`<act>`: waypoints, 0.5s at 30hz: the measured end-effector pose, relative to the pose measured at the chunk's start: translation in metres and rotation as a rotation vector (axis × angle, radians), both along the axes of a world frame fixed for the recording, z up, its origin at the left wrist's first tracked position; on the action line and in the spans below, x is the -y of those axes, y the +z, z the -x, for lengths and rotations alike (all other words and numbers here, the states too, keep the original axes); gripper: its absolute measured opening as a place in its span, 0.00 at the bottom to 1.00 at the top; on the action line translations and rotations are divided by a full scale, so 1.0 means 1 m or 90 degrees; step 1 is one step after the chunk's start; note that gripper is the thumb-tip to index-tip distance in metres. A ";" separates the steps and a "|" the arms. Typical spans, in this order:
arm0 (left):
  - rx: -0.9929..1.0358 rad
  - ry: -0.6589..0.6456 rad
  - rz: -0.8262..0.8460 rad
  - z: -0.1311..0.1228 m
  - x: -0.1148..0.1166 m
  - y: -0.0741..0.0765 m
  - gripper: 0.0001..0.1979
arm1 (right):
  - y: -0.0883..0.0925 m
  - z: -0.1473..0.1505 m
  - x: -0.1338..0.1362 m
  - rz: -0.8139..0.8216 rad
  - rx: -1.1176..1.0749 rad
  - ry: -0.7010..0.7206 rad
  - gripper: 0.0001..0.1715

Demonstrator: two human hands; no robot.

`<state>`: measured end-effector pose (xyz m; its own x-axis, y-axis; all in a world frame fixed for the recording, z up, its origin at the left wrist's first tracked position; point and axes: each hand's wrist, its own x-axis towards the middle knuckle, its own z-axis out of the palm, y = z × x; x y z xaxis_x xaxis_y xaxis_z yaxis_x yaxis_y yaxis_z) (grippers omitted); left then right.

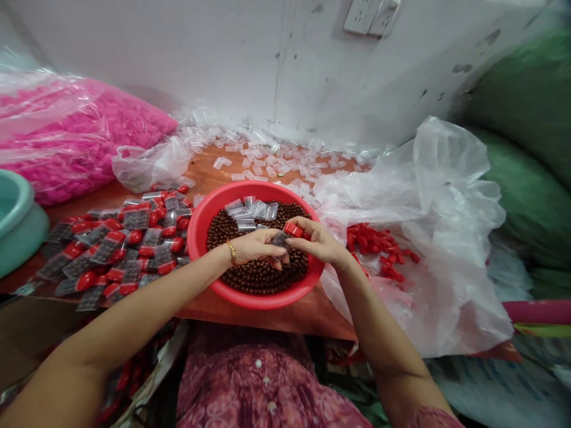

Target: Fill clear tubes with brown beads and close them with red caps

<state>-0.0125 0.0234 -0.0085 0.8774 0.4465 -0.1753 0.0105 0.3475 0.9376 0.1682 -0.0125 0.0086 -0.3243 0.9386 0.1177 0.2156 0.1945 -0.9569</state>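
Above a red basin (263, 301) of brown beads (250, 273), my two hands meet. My left hand (254, 246) is closed on a small clear plastic case (280, 239) that looks dark inside, partly hidden by the fingers. A red plastic cap (292, 229) is pinched in my right hand (323, 242), right beside the case; whether they touch I cannot tell. Several clear empty cases (246, 215) lie on the beads behind my left hand.
Left of the basin is a heap of red-capped cases (134, 241). Loose red caps (379, 246) lie on a plastic bag (428, 196) at right. Clear pieces (267, 160) are scattered behind. A bag of pink parts (80, 131) and a teal basin (22, 232) stand at left.
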 end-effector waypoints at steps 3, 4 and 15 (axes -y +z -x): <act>0.015 0.009 -0.011 -0.002 0.000 -0.002 0.24 | 0.004 0.000 -0.001 0.003 0.001 0.016 0.16; 0.018 0.012 -0.014 -0.002 0.000 -0.002 0.24 | 0.004 0.000 -0.001 0.005 -0.004 0.015 0.16; 0.043 0.149 -0.007 -0.004 -0.002 0.001 0.26 | -0.018 0.003 -0.008 0.194 -0.127 -0.152 0.24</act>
<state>-0.0087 0.0258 -0.0079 0.7594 0.6406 -0.1139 -0.1313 0.3224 0.9375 0.1648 -0.0041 -0.0095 -0.0930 0.9861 -0.1376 0.0254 -0.1358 -0.9904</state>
